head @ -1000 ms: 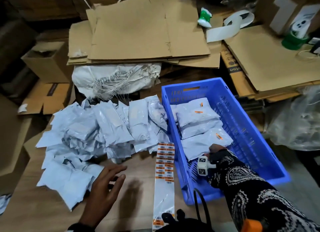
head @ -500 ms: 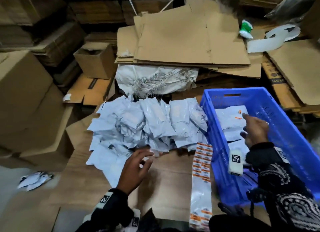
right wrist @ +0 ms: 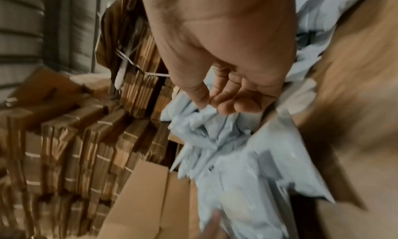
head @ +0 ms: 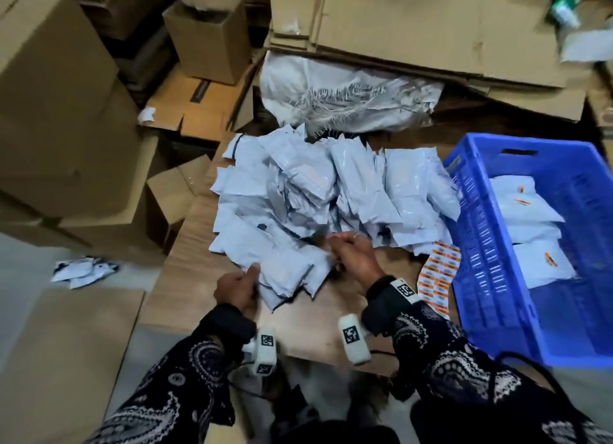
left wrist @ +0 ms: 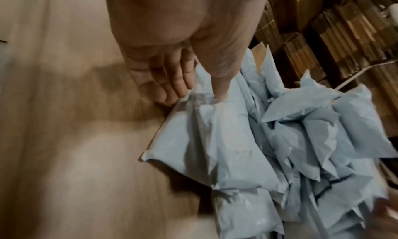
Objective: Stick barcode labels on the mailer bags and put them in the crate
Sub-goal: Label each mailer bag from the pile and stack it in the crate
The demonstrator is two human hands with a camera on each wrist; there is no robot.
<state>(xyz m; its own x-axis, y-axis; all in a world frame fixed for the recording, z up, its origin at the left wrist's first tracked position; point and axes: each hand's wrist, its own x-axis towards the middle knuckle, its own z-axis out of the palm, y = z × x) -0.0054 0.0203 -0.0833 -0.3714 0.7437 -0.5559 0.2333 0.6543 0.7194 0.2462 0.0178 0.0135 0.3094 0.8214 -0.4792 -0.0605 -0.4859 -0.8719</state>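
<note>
Both hands have come together at the near edge of the pile of mailer bags (head: 318, 208), which lies on the wooden board (head: 199, 271) just left of the blue crate (head: 491, 277). Half a second ago the right hand was over the crate and the left hand was reaching in with spread fingers; a second ago the right hand was down inside the crate.

The left hand (head: 237, 286) now pinches the corner of one bag (left wrist: 206, 140) at the pile's near left edge, thumb on top and fingers against its edge, as the left wrist view shows. The right hand (head: 356, 257) has left the crate and sits at the pile's near right edge with its fingers curled round bunched bag material; the right wrist view is blurred, yet the grip on the plastic can be made out.

The sheet of barcode labels (head: 438, 277) lies flat between the pile and the crate, touched by neither hand. Inside the crate rest several labelled bags (head: 530, 211) with orange stickers.

The head view has also swung left and down, so the crate now sits at the right edge.
</note>
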